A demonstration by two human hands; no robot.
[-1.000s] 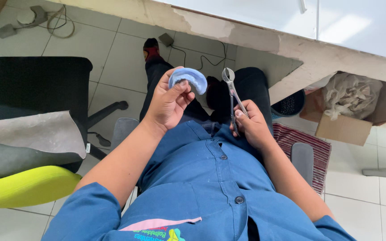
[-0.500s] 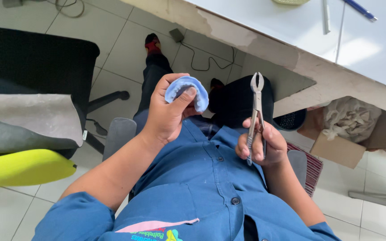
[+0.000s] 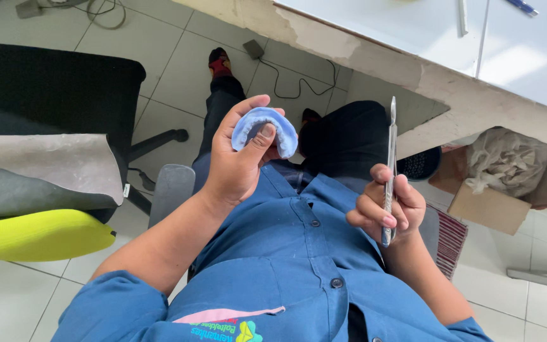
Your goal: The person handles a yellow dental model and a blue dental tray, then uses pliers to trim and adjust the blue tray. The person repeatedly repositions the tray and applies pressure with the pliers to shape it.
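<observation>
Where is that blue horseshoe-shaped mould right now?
In the head view, the blue mould sits left of centre, held up in the left hand above the person's lap. The right hand, holding a thin metal tool, is apart to its right.

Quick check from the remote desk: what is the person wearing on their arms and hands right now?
Both hands are bare: no gloves, rings or watch show on the left hand or the right hand. The forearms are uncovered too. Short blue sleeves end near the elbows, part of a buttoned blue work shirt with a colourful emblem low on the chest. The nails look plain.
</observation>
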